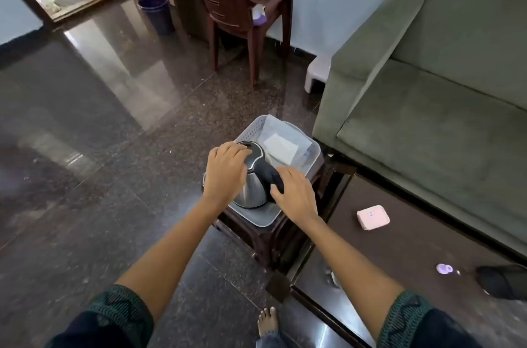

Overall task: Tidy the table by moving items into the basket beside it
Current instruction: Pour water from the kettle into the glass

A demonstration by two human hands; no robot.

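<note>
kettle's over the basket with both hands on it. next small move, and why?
Probably let go of the kettle and draw both hands back. It already appears to sit in the near half of the basket, beside the white packet, with the left hand on its body and the right hand by the handle. The pink case on the table looks like the next pick.
</note>
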